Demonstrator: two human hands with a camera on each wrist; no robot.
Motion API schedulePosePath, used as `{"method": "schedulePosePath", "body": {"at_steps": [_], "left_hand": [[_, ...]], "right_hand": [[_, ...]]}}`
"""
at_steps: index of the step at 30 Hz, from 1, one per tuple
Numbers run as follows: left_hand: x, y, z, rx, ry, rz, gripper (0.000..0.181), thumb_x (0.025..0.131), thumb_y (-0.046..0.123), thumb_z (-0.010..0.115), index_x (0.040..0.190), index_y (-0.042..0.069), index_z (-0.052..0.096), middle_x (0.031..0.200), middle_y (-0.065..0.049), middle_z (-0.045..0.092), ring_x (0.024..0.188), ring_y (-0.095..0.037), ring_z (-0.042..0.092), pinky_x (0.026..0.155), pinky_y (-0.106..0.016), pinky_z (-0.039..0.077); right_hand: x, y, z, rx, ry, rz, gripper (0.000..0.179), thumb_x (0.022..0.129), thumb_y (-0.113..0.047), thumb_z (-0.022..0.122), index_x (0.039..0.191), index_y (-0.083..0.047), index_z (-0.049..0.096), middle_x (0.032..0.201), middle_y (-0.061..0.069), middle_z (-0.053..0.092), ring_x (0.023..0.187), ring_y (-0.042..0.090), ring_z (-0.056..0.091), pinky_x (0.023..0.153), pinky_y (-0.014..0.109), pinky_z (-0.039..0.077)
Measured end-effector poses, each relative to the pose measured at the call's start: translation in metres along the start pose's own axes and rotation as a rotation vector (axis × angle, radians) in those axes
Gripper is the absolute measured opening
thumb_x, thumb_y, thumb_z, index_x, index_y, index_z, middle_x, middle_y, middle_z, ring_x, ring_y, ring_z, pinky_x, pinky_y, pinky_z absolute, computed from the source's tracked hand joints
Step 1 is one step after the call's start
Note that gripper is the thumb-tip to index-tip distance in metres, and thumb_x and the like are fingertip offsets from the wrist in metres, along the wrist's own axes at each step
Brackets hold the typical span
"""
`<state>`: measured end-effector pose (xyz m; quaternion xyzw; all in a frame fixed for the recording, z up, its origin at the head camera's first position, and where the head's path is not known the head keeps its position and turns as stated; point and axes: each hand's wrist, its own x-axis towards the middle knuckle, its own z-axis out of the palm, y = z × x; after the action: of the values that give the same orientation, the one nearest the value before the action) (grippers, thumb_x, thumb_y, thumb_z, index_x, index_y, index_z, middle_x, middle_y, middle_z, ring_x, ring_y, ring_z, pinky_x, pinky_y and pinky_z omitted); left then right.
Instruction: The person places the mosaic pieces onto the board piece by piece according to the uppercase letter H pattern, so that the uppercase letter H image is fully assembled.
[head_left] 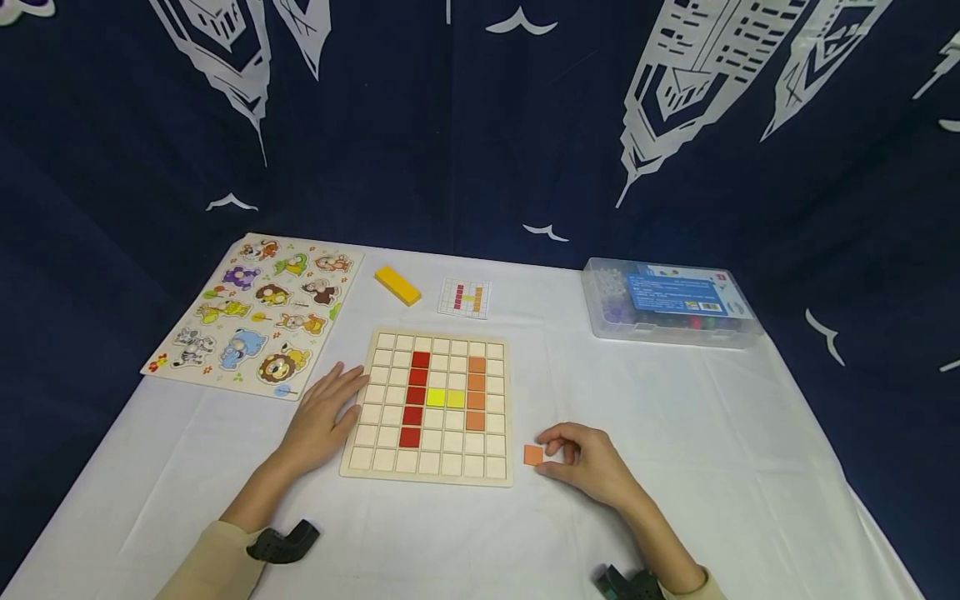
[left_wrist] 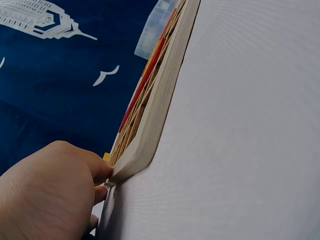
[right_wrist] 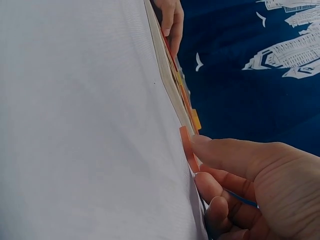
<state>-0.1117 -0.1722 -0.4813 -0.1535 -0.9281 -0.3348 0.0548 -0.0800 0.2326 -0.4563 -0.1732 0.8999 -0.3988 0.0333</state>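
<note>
A wooden grid board (head_left: 375, 458) lies on the table in front of the person. A column of red tiles (head_left: 415, 392), two yellow tiles (head_left: 446, 398) and a column of orange tiles (head_left: 476, 392) sit in its cells. The left hand (head_left: 318, 425) rests against the board's left edge, its fingers fairly straight; the left wrist view shows that hand (left_wrist: 55, 190) at the board's corner. Right of the board, the right hand (head_left: 588, 462) pinches a loose orange square tile (head_left: 533, 455) between thumb and fingers. That tile (right_wrist: 188, 149) appears edge-on in the right wrist view.
Behind the board lie a small pattern card (head_left: 465, 298) and a yellow block (head_left: 397, 286). An animal puzzle board (head_left: 258, 321) is at the back left, a clear plastic case (head_left: 671, 304) at the back right. A dark blue curtain (head_left: 450, 133) hangs behind the table.
</note>
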Motion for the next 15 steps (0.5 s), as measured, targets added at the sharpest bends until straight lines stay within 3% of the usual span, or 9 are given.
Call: {"method": "schedulePosePath", "body": {"at_steps": [15], "left_hand": [[0.0003,-0.0017,0.001,0.002,0.009,0.008,0.045,0.094,0.005,0.054,0.139,0.002,0.051,0.151,-0.018,0.044,0.146,-0.044,0.024,0.118,-0.059,0.016]], "right_hand": [[0.0002,0.0014,0.0021,-0.054,0.01,0.011,0.026,0.071,-0.014,0.087,0.092,-0.016,0.073,0.078,-0.011,0.064,0.059,0.001,0.045,0.052,0.018,0.039]]}}
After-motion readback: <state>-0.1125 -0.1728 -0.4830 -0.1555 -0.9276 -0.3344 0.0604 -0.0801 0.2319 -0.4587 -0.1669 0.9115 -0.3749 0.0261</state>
